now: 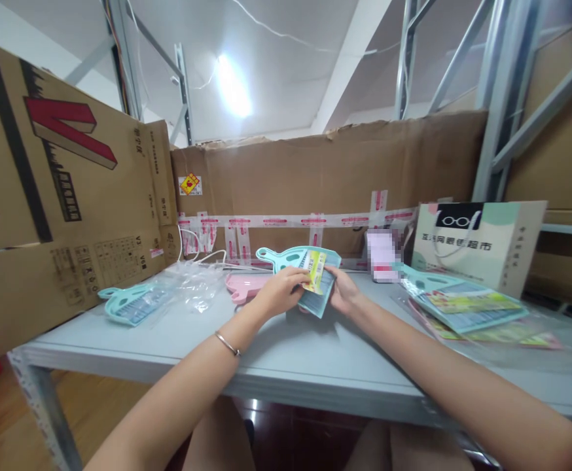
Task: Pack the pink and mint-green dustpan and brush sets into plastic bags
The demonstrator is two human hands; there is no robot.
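Observation:
A light teal dustpan (288, 258) with a brush set in it is held tilted above the middle of the table. A yellow-green label card (317, 271) lies across its front. My left hand (281, 291) comes from the left, its fingers closed at the card's left edge. On the other side, my right hand (343, 292) grips the dustpan's right edge between thumb and fingers. Behind my left hand, a pink dustpan (244, 286) lies on the table, partly covered.
Another teal dustpan (127, 304) lies at the left beside crumpled clear plastic bags (195, 284). Bagged dustpans with labels (472, 304) are stacked at the right, before a paper bag (467, 245). A phone (384, 255) leans upright at the back. Cardboard boxes (286, 176) wall the table (182, 343).

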